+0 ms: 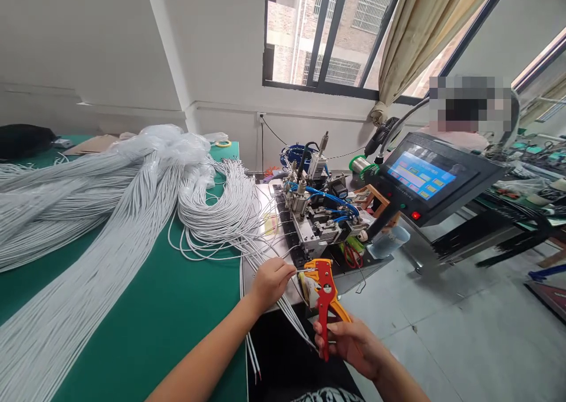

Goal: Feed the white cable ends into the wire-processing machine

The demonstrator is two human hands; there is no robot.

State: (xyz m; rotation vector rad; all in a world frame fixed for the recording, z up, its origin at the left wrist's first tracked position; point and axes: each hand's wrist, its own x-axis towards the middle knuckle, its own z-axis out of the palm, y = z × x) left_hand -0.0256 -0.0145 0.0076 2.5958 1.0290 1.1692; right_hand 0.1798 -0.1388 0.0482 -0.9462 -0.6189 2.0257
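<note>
My left hand (270, 283) pinches a white cable (302, 270) close to its end. That end reaches into the jaws of a red and yellow wire stripper (326, 289). Wrapped round the stripper's handles, my right hand (351, 344) holds the tool upright over my lap. More white cables (292, 315) pass under my left hand and hang over the table's edge, some with their tips over my dark clothing. A looped bundle of white cables (216, 213) lies behind my left hand.
Long white cable bundles (110, 266) cover much of the green table (177, 337) at left. A machine with blue air tubes (318, 207) stands just ahead. Its screen (420, 172) juts out at right, with a solder spool (363, 165) beside it. Someone sits behind the screen.
</note>
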